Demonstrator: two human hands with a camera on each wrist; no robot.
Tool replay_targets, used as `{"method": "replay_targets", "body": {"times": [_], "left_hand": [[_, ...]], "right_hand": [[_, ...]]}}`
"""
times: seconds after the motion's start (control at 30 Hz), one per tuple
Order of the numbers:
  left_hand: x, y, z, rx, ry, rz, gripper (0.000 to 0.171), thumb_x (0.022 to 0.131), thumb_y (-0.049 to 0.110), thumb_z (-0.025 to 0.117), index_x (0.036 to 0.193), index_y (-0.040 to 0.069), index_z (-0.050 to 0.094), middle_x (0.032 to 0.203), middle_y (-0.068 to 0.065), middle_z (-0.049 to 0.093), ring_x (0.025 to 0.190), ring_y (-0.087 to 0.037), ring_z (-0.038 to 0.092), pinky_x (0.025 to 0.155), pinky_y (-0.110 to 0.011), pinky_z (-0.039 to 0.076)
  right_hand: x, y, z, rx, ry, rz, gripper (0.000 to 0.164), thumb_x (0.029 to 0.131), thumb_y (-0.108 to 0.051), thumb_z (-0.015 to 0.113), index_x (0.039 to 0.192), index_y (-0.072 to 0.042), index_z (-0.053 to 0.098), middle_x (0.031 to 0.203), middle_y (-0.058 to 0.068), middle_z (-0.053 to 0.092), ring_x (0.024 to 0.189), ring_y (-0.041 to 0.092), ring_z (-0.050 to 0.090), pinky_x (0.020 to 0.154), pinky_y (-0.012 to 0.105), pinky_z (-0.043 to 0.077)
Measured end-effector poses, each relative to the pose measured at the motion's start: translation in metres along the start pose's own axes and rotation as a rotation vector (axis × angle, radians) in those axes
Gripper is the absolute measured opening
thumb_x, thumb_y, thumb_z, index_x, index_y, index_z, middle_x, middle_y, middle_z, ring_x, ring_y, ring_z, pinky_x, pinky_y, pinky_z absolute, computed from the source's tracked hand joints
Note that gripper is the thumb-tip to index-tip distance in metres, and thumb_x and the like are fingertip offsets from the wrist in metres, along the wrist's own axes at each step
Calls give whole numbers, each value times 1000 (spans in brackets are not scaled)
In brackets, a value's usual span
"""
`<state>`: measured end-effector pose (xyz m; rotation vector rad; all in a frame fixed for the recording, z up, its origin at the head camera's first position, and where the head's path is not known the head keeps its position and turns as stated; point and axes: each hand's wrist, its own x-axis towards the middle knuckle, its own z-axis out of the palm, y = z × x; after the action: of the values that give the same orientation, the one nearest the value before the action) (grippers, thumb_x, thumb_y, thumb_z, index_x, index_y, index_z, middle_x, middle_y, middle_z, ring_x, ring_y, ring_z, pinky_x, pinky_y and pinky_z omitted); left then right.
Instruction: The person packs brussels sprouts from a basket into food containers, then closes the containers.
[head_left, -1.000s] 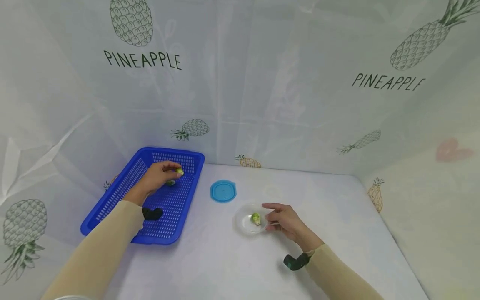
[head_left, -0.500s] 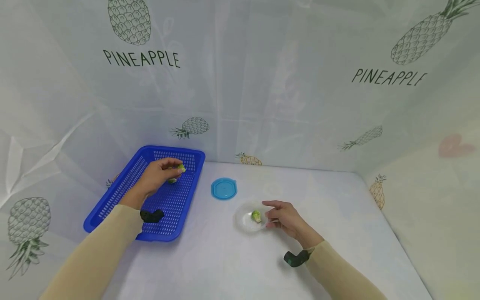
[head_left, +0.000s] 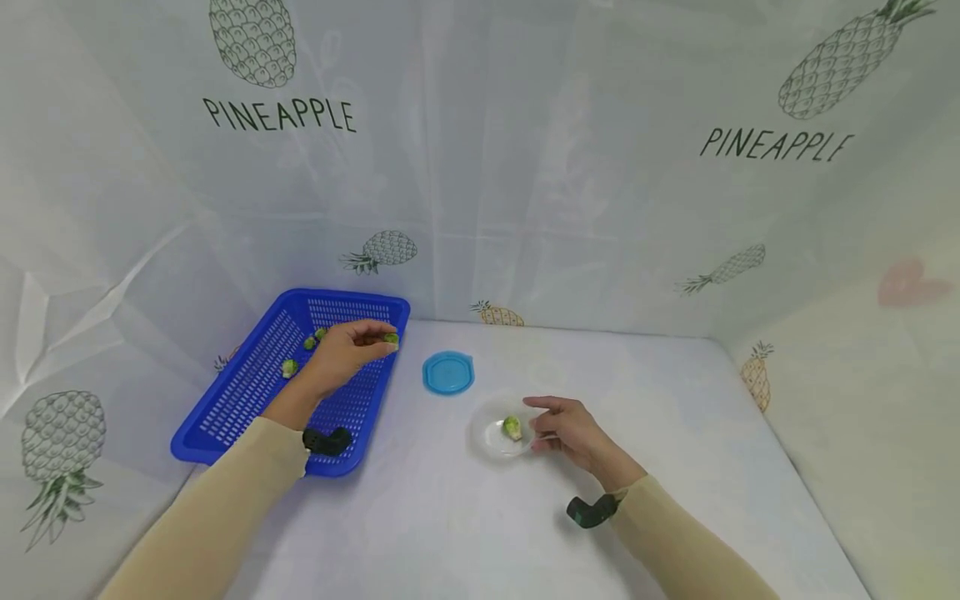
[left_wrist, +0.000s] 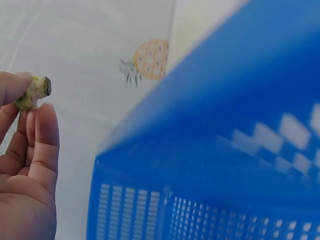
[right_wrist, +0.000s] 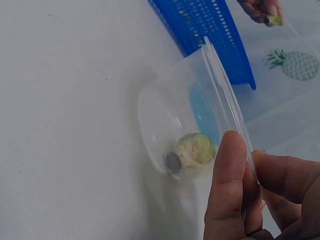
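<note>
Between thumb and fingertips my left hand [head_left: 343, 357] pinches a small Brussels sprout [left_wrist: 38, 91], raised over the right side of the blue basket [head_left: 341, 465]. In the left wrist view the sprout's dark cut end points away from the fingers. My right hand [head_left: 570, 433] holds the rim of a clear plastic bowl [right_wrist: 167, 95], thumb on one side and fingers on the other. Inside the bowl lies one Brussels sprout [right_wrist: 196, 149], its stem end against the lower wall in the right wrist view.
Several more sprouts lie in the basket, one of them a sprout [head_left: 289, 367] near its left wall. A round blue lid [head_left: 448, 372] rests flat on the white table [head_left: 450, 517] between basket and bowl. A pineapple-print sheet [head_left: 510, 167] hangs behind and at the sides.
My left hand has moved right with its sprout, from the basket's middle to near its right rim, uncovering sprouts in the basket. The right hand and bowl stay in place.
</note>
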<state>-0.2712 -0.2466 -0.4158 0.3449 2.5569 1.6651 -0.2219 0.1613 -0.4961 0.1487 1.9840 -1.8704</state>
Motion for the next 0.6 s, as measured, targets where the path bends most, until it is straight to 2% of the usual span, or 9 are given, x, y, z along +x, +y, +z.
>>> {"method": "replay_targets", "body": {"times": [0.17, 0.4, 0.6], "left_hand": [[-3, 4, 18, -16, -31, 15, 39, 101, 20, 74, 136, 4, 69, 131, -15, 71, 115, -20, 66, 90, -21, 56], [-4, 8, 47, -28, -43, 14, 34, 98, 17, 77, 130, 5, 73, 126, -12, 73, 111, -22, 66, 90, -26, 57], [-6, 8, 72, -41, -81, 1, 33, 98, 15, 76, 128, 4, 73, 120, -11, 73, 106, -22, 65, 87, -29, 56]], "right_hand": [[0, 0, 0, 4, -6, 1, 57, 92, 5, 65, 149, 1, 57, 85, 7, 63, 70, 18, 63, 68, 30, 63], [2, 0, 0, 12, -9, 1, 57, 93, 5, 64, 149, 0, 57, 89, 7, 64, 72, 18, 63, 69, 30, 63], [2, 1, -2, 0, -9, -3, 54, 95, 4, 65, 148, -1, 58, 92, 7, 62, 75, 16, 63, 69, 28, 63]]}}
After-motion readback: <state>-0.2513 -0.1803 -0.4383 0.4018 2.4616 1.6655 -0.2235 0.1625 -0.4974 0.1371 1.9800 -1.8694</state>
